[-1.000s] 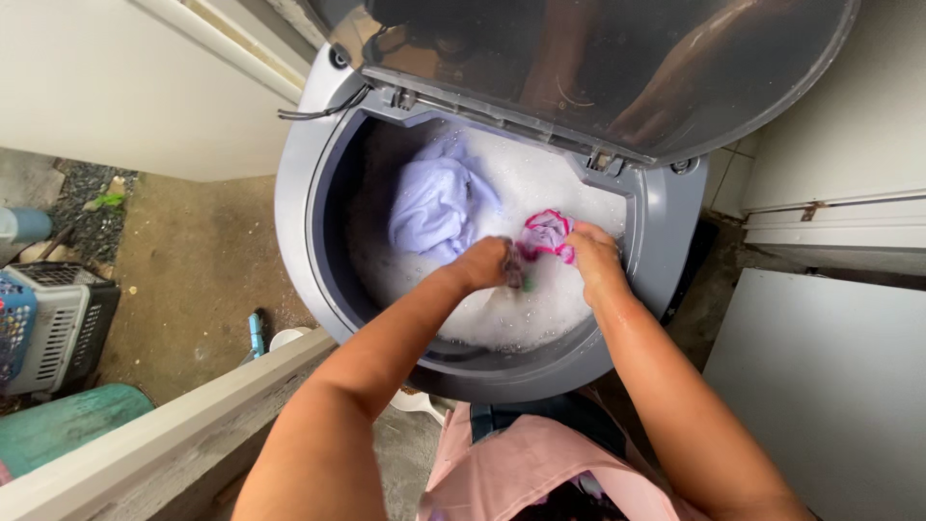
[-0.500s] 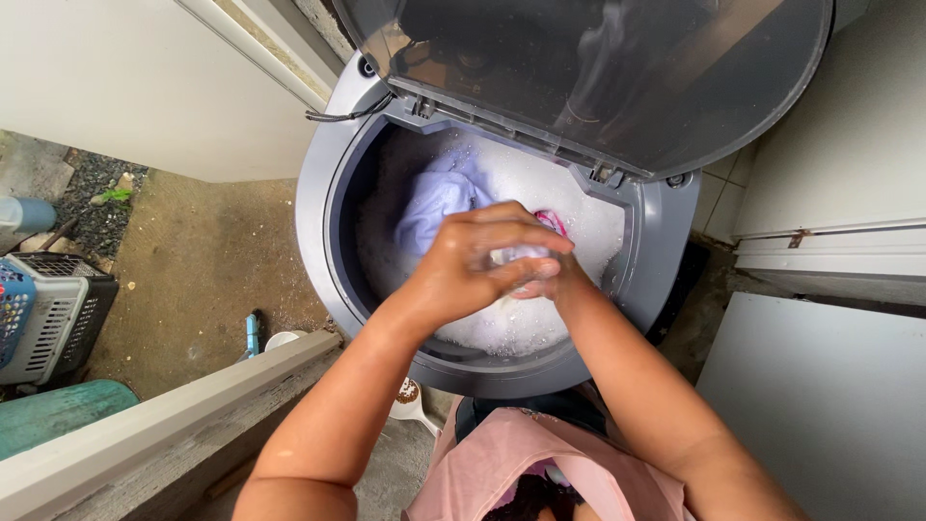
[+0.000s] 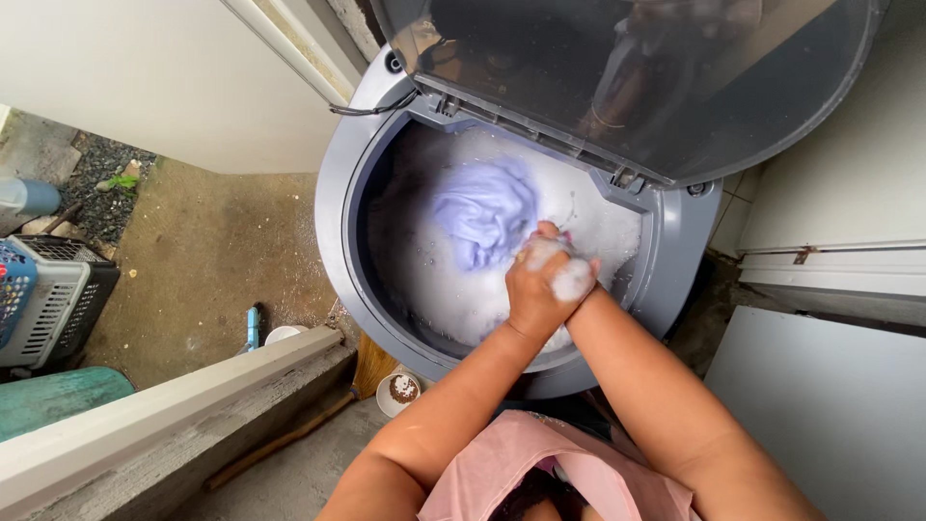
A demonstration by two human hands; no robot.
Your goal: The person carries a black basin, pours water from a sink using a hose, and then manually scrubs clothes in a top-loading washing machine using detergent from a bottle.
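A grey top-loading washing machine (image 3: 333,193) stands open, its tub full of white suds (image 3: 434,280). A lavender cloth (image 3: 482,212) floats at the back of the tub. My left hand (image 3: 533,294) is clenched over my right hand (image 3: 576,280) above the suds, just right of the lavender cloth, and both are covered in foam. A small pink garment (image 3: 563,234) is squeezed between them; only a sliver of it shows past my fingers.
The dark translucent lid (image 3: 627,77) is raised at the back. A concrete ledge (image 3: 174,405) runs at lower left, with a grey plastic crate (image 3: 48,299) and a teal container (image 3: 58,396) beyond. A small white cup (image 3: 400,389) sits by the machine's base. White cabinets (image 3: 820,405) stand to the right.
My hands were apart, holding the pink garment over the suds; they have come together, the left closing over the right and hiding most of the garment.
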